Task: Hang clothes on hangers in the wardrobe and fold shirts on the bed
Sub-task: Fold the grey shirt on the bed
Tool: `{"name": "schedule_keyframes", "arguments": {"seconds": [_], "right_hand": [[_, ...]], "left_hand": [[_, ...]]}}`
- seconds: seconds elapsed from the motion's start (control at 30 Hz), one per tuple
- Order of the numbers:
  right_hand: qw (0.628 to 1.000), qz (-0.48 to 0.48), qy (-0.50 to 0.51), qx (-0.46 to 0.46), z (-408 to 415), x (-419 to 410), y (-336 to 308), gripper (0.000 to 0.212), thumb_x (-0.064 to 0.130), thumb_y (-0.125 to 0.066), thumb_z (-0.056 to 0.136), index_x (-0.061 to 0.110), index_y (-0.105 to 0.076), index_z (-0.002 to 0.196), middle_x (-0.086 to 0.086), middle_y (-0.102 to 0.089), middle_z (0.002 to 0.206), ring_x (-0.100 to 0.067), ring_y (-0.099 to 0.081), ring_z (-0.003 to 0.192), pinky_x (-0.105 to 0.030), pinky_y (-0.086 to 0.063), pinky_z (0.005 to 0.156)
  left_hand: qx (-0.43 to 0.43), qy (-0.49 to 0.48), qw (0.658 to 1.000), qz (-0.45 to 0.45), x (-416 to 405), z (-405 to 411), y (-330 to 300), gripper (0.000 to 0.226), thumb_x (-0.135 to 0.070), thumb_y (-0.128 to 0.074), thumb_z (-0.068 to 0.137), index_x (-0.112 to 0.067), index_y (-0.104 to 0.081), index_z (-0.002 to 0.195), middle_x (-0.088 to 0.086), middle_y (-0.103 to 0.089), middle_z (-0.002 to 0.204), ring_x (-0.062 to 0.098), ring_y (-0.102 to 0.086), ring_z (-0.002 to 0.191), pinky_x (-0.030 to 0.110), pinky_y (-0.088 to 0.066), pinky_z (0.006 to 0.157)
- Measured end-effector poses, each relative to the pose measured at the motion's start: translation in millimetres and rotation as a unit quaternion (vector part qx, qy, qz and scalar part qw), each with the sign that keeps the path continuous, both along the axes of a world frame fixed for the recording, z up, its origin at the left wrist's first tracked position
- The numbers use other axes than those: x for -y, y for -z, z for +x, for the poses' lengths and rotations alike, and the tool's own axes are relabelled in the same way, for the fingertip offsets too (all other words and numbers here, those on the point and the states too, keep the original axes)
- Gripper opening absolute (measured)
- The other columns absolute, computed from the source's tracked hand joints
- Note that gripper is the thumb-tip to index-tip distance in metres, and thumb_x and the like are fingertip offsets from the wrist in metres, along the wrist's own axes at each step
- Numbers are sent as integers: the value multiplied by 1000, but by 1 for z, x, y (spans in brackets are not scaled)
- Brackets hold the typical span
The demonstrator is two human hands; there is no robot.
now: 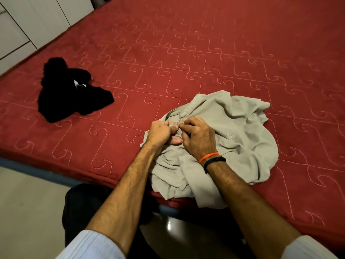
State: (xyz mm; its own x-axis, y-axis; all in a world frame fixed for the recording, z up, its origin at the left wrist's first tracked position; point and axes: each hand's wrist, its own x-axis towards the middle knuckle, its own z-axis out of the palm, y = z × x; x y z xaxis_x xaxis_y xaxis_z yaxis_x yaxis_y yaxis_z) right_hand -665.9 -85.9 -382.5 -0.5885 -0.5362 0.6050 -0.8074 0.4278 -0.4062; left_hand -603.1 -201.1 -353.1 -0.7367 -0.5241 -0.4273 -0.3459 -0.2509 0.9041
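Two hands worked at a crumpled beige shirt (229, 139) on the near edge of a red bed (205, 53).

Both the left hand (162, 133) and the right hand (197, 136) had curled fingers pinching the shirt's cloth near its collar, knuckles almost touching. The shirt lay bunched, one fold spilling over the mattress edge. The bed's red quilted cover carried pale stitched hook patterns. A black garment (71, 90) lay heaped well apart to the left. White wardrobe panels (28, 23) stood beyond the far corner, and pale floor tiles (28, 212) showed beside the bed.
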Motion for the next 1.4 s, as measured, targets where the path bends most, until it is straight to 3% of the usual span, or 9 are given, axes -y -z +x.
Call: {"name": "schedule_keyframes", "arguments": {"seconds": [0.2,0.33,0.47,0.73,0.9,1.13,1.23,1.33,1.4], "right_hand": [[1000,23,7,3,-3,1,1,14,10,-66,81,10,-74,70,-1,-60,73,-24,-57,67,-36,-48,51],[999,8,14,47,-3,0,-1,9,10,-70,76,13,-78,75,0,-61,71,-23,-58,67,-29,-48,54],[998,9,21,66,-1,-1,-1,11,13,-71,74,15,-80,81,2,-64,73,-21,-60,69,-27,-47,55],[997,35,39,61,0,-1,-4,6,18,-74,77,17,-78,73,3,-59,69,-21,-57,66,-26,-40,49],[996,50,34,59,0,-1,-4,8,20,-71,77,18,-78,75,3,-58,70,-22,-56,67,-27,-41,50],[991,1,27,134,3,-8,-7,14,15,-68,83,17,-79,91,0,-64,76,-20,-60,68,-33,-51,59],[984,-41,47,165,4,-16,-11,16,14,-71,79,18,-80,91,1,-66,73,-16,-61,63,-34,-53,62],[978,-38,62,193,10,-23,-17,14,15,-72,73,20,-80,83,3,-66,68,-13,-60,59,-32,-55,62],[969,-8,73,236,12,-23,-25,12,21,-70,70,22,-79,78,6,-71,70,-11,-64,64,-31,-56,68]], "left_hand": [[-1,39,999,28,5,3,-2,14,3,-55,96,0,-67,102,2,-65,68,13,-63,47,22,-57,53],[-7,26,999,30,3,2,-1,14,4,-56,96,-4,-68,95,-2,-67,60,14,-64,47,23,-60,55],[-11,15,1000,23,2,3,1,19,4,-58,94,-10,-70,89,3,-72,67,17,-67,49,24,-61,59],[-14,18,1000,21,2,4,4,26,8,-56,93,-12,-71,86,14,-73,84,18,-68,53,25,-61,61],[-22,29,999,21,2,6,1,28,8,-57,93,-14,-72,82,6,-74,73,16,-67,51,26,-60,65],[-22,61,997,-29,-5,7,-11,15,0,-56,97,-5,-69,92,14,-65,73,13,-69,52,21,-58,53],[-3,84,989,-122,4,6,-8,10,-12,-66,94,-10,-71,85,14,-69,75,19,-71,57,31,-60,54],[23,62,975,-211,8,6,-9,23,-34,-73,88,-13,-74,80,10,-73,70,26,-73,63,43,-62,59],[36,5,968,-247,7,4,-13,34,-44,-65,92,-13,-72,80,4,-73,69,21,-72,62,39,-62,61]]}}
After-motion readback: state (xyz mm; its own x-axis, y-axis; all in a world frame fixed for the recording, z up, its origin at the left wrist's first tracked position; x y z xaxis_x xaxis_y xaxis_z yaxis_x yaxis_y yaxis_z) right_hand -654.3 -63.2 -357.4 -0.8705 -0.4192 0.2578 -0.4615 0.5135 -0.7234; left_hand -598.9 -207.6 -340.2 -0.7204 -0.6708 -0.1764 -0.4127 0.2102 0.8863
